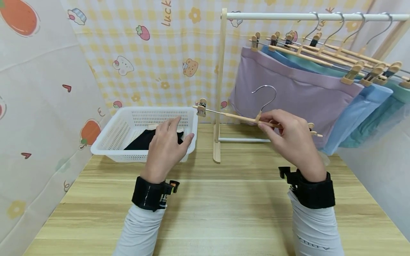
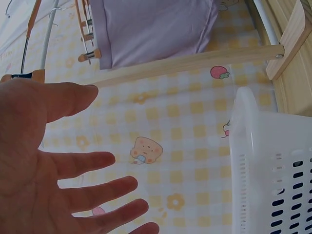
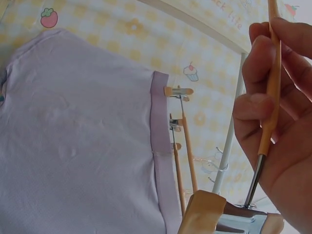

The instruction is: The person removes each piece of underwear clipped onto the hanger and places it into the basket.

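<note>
My right hand [image 1: 289, 137] grips the wooden bar of a clip hanger [image 1: 238, 117] and holds it level above the table, its metal hook up. In the right wrist view the fingers [image 3: 265, 105] curl round that bar [image 3: 271, 97] with a clip [image 3: 207, 214] below. My left hand [image 1: 168, 145] hovers open over the near rim of a white plastic basket [image 1: 110, 137], fingers spread and holding nothing. A black garment [image 1: 141, 140] lies in the basket. In the left wrist view the spread fingers [image 2: 83, 163] are beside the basket wall [image 2: 270, 161].
A small wooden clothes rack [image 1: 221, 85] stands on the wooden table [image 1: 224, 206]. On its white rail [image 1: 304, 16] hang several clip hangers with a lilac garment [image 1: 288, 92], a blue one [image 1: 358, 110] and a green one [image 1: 381, 121]. Patterned cloth walls surround the table.
</note>
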A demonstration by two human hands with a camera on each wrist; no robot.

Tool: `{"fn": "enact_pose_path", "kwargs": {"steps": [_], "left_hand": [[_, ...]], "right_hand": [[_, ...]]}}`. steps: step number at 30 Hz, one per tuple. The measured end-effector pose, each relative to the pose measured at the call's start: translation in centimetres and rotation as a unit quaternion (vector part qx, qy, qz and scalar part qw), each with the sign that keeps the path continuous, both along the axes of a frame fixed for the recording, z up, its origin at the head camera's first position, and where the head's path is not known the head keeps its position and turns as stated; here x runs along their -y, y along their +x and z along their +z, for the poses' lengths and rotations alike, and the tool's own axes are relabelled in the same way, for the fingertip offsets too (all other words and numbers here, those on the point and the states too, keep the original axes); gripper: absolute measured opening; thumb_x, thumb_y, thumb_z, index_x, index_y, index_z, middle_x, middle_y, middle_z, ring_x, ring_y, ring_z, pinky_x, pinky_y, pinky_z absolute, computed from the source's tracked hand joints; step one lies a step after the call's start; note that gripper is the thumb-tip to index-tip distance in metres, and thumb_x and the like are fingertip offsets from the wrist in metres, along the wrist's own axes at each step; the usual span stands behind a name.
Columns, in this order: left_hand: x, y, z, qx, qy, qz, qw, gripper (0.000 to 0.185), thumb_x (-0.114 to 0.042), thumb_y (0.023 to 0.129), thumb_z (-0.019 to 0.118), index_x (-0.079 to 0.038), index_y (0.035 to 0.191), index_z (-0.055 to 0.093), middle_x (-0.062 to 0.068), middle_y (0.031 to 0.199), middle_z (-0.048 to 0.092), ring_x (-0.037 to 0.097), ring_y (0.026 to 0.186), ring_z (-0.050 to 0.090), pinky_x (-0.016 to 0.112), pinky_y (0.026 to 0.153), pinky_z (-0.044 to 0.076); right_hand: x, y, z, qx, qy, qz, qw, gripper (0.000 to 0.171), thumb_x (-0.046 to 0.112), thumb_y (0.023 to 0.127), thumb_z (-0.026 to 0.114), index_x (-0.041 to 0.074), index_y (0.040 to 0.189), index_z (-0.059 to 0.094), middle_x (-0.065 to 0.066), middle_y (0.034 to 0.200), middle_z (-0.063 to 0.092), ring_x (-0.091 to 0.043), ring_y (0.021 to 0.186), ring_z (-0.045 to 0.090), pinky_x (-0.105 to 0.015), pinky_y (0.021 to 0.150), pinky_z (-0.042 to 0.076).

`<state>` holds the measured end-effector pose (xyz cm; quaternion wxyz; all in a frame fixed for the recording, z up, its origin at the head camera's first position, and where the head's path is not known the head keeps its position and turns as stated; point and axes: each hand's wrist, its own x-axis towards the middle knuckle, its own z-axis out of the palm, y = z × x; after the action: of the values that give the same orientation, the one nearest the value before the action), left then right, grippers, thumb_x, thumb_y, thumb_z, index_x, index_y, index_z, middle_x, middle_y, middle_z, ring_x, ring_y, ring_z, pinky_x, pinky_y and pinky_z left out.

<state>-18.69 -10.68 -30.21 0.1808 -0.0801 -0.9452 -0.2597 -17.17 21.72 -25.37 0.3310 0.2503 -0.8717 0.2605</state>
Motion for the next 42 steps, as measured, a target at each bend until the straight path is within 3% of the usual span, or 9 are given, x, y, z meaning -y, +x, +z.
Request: {"fn": "enact_pose_path", "kwargs": {"steps": [15,27,33,35,38,41,42], "left_hand": [[0.2,-0.2,-0.3,0.006,-0.012,-0.001,0.9999,0.069,-0.042,0.106,0.067,-0.006,0.161,0.048,0.024,0.160,0.051,0.043,0.152,0.044,0.066,0.108,0.052],[0.3,-0.2,-0.4,0.007,-0.021,-0.006,0.9997,0.071,-0.042,0.105,0.068,-0.004,0.161,0.047,0.026,0.159,0.051,0.045,0.150,0.046,0.065,0.107,0.054],[0.2,-0.3,-0.6,-0.008,-0.023,-0.008,0.9997,0.069,-0.041,0.104,0.069,-0.003,0.159,0.050,0.027,0.156,0.054,0.046,0.148,0.048,0.066,0.105,0.055],[0.2,-0.3,-0.6,-0.010,-0.024,-0.008,0.9996,0.069,-0.040,0.104,0.070,-0.003,0.159,0.050,0.027,0.156,0.054,0.046,0.149,0.048,0.066,0.105,0.055],[0.2,-0.3,-0.6,-0.005,-0.024,-0.009,0.9997,0.069,-0.041,0.105,0.069,-0.004,0.160,0.049,0.027,0.157,0.053,0.045,0.150,0.046,0.066,0.107,0.054],[0.2,-0.3,-0.6,-0.001,-0.025,-0.009,0.9996,0.070,-0.041,0.105,0.069,-0.004,0.160,0.049,0.027,0.158,0.052,0.045,0.151,0.046,0.066,0.107,0.053],[0.2,-0.3,-0.6,-0.001,-0.025,-0.009,0.9996,0.069,-0.041,0.105,0.069,-0.004,0.160,0.049,0.027,0.158,0.052,0.045,0.151,0.046,0.066,0.107,0.053]], "right_hand": [[-0.6,-0.4,-0.1,-0.049,-0.038,-0.041,0.997,0.011,0.004,0.097,0.080,0.004,0.107,0.083,-0.010,0.092,0.079,0.000,0.072,0.046,-0.018,0.065,0.031],[-1.2,-0.3,0.3,-0.060,-0.076,-0.097,0.991,0.014,0.005,0.098,0.080,-0.001,0.109,0.082,-0.019,0.092,0.077,0.019,0.077,0.043,-0.014,0.067,0.030],[-1.6,-0.9,0.9,-0.058,-0.095,-0.130,0.985,0.017,0.008,0.100,0.078,-0.004,0.111,0.082,-0.024,0.098,0.079,0.027,0.084,0.044,-0.008,0.076,0.033],[-1.6,-1.2,1.3,-0.056,-0.098,-0.143,0.983,0.019,0.010,0.102,0.076,-0.004,0.113,0.082,-0.024,0.101,0.079,0.020,0.085,0.051,-0.005,0.079,0.033],[-1.7,-1.5,1.9,-0.054,-0.093,-0.156,0.982,0.021,0.012,0.103,0.075,-0.003,0.115,0.081,-0.025,0.104,0.079,-0.007,0.088,0.069,-0.006,0.082,0.033],[-1.8,-1.9,2.5,-0.053,-0.077,-0.159,0.983,0.022,0.013,0.105,0.073,-0.004,0.117,0.080,-0.026,0.104,0.078,-0.038,0.093,0.072,-0.016,0.084,0.036],[-1.8,-2.0,2.7,-0.052,-0.072,-0.159,0.983,0.022,0.013,0.105,0.072,-0.004,0.117,0.080,-0.026,0.104,0.078,-0.041,0.094,0.072,-0.021,0.084,0.037]]}}
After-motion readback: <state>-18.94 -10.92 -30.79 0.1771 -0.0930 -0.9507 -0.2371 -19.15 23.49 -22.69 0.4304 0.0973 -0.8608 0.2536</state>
